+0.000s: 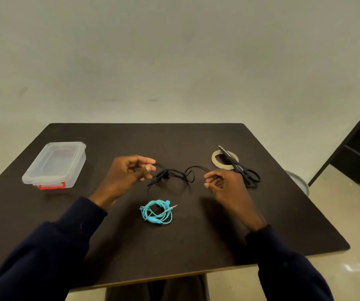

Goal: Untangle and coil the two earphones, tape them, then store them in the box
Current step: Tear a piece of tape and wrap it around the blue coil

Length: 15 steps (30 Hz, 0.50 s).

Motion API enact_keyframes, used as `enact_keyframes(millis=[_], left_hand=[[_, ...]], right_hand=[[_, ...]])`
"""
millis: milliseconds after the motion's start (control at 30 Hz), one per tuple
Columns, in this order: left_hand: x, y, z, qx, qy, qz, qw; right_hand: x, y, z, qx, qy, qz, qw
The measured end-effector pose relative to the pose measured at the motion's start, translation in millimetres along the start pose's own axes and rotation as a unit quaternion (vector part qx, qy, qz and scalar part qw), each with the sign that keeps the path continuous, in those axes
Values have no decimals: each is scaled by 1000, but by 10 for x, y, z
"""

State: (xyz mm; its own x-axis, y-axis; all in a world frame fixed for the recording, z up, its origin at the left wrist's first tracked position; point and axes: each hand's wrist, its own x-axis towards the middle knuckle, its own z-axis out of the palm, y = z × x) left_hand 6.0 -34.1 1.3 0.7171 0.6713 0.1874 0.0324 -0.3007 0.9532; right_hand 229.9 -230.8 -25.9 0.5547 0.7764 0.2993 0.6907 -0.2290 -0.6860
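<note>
Black earphone [167, 176] stretches between left hand [129, 173] and right hand [225, 184], apparently pinched.

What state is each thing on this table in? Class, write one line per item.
black earphones: tangled, pinched between left hand and right hand.
turquoise earphones: loosely bundled, untaped, lying untouched.
box: closed, lid on.
scissors: closed, lying across the tape roll.
tape roll: flat, under the scissors.

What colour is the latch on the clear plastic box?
Red: the plastic latch, head view.
</note>
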Motion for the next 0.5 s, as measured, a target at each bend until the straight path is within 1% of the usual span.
enact_keyframes(millis=[67,100,133,167,233,267,333,500], left_hand=[[93,8,69,7,-16,7,1000],[134,16,83,10,-22,9,1000],[179,24,95,9,-27,11,1000],[219,29,100,9,-30,12,999],[321,46,119,15,-38,13,999],[365,56,128,20,-41,10,999],[483,95,180,33,-54,5,998],[745,227,382,49,-66,5,997]], right_hand=[[218,142,-181,-77,66,-4,995],[331,226,-274,-126,101,3,987],[441,314,-364,-171,118,21,978],[533,414,-424,-208,110,53,970],[668,589,-487,-256,42,127,957],[695,635,-487,-264,9,152,952],[701,725,-461,-252,-14,160,954],[418,730,-393,-157,38,136,977]])
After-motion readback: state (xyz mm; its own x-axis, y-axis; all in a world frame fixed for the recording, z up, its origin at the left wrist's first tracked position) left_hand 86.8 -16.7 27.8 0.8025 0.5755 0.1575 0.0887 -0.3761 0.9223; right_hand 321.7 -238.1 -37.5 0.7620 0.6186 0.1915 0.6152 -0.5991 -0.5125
